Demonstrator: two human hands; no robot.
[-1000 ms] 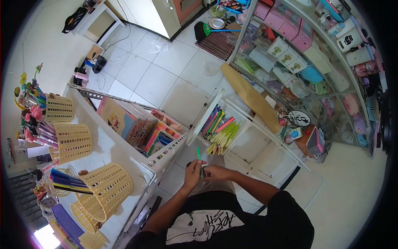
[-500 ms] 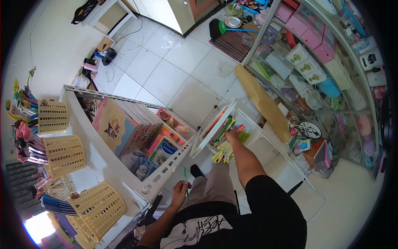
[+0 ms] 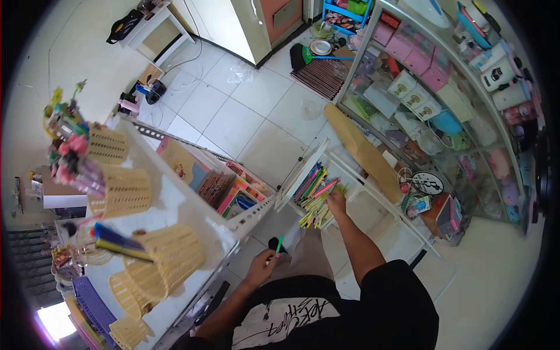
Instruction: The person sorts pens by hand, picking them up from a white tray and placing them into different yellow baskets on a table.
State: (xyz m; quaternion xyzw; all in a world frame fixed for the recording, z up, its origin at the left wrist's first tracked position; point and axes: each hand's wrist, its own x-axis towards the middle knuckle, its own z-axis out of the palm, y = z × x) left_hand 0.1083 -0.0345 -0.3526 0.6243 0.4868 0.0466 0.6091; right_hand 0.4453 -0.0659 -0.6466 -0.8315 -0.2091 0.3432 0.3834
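My left hand (image 3: 263,266) is closed around a green pen (image 3: 280,242), which points up and away from me. In front of me and to the right, many colourful pens (image 3: 315,195) lie in a pile on a white drawer unit. My right hand (image 3: 336,202) is at the right side of this pile, its fingers closed on a pink pen (image 3: 330,186). A white panel (image 3: 300,175) stands tilted along the left side of the pens.
Yellow perforated baskets (image 3: 166,256) with pens stand on a white shelf top (image 3: 204,227) at the left. Below it are books and packets. A brown paper roll (image 3: 361,149) leans beside a glass cabinet (image 3: 466,125) at the right.
My right hand has shifted slightly right and down and now has a pink pen in it. My left hand has moved slightly right with the green pen. The view has turned, bringing the baskets closer in.
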